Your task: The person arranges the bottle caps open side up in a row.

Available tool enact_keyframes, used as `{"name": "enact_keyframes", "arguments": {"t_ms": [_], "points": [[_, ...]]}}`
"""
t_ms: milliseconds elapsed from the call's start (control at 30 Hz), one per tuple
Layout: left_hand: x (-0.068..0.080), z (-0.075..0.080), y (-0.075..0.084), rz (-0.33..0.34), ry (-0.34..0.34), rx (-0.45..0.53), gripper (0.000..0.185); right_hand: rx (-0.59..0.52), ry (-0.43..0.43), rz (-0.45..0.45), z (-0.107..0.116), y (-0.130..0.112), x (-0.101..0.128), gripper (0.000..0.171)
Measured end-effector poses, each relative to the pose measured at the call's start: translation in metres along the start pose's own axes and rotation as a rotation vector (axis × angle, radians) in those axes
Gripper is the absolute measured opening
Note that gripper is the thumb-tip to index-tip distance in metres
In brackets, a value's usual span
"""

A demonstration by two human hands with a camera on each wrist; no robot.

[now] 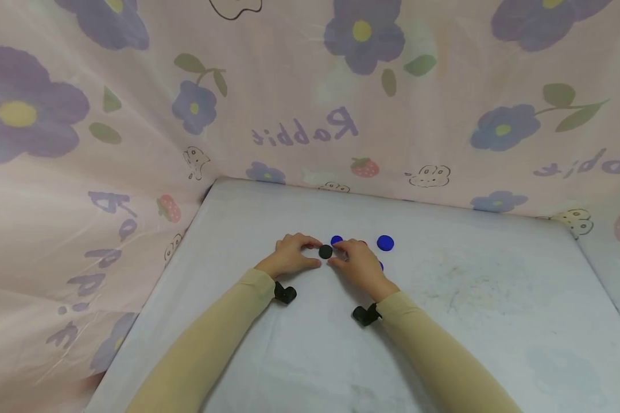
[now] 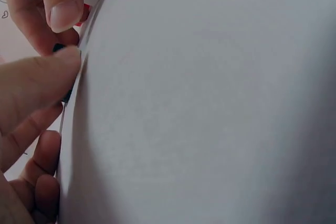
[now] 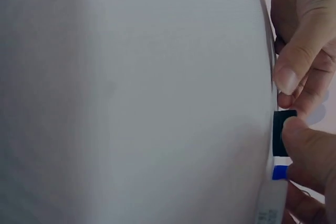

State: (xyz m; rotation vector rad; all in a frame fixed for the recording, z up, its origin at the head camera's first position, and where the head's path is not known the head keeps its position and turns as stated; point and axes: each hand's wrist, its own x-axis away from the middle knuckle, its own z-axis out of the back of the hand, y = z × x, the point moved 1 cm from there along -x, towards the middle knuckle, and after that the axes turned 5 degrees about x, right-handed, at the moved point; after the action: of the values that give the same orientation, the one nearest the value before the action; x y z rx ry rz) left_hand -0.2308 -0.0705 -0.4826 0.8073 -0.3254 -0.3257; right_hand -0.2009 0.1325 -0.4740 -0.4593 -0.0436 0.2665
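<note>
Between both hands is a small black disc [image 1: 325, 252], seen edge-on as a thick dark piece [image 3: 278, 142] in the right wrist view. My left hand [image 1: 292, 254] curls thumb and fingers round its left side. From the right, my right hand [image 1: 360, 266] holds it likewise, the thumb [image 3: 295, 132] crossing part of it in the right wrist view. The exact fingertip contact is partly hidden. A blue disc [image 1: 336, 240] lies just behind the black one. Another blue disc [image 1: 380, 266] and a red piece [image 1: 362, 242] are mostly covered by my right hand.
A larger blue disc [image 1: 385, 242] lies on the white-covered table [image 1: 496, 321], right of the hands. Black wrist devices [image 1: 286, 293] sit at both cuffs. A flower-printed curtain [image 1: 289, 86] rises along the back and left of the table.
</note>
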Motion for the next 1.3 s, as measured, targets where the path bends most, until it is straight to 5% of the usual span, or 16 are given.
{"name": "enact_keyframes", "arguments": {"t_ms": [667, 1100, 1300], "points": [[-0.001, -0.004, 0.005, -0.002, 0.024, -0.044, 0.031, -0.002, 0.0, 0.018, 0.001, -0.008, 0.004, 0.028], [0.015, 0.002, 0.005, -0.014, -0.033, 0.227, 0.033, -0.065, 0.039, 0.045, 0.008, -0.015, 0.008, 0.031], [0.024, 0.004, 0.007, -0.043, -0.01, 0.273, 0.033, -0.111, 0.044, 0.051, 0.007, -0.017, 0.014, 0.03]]}}
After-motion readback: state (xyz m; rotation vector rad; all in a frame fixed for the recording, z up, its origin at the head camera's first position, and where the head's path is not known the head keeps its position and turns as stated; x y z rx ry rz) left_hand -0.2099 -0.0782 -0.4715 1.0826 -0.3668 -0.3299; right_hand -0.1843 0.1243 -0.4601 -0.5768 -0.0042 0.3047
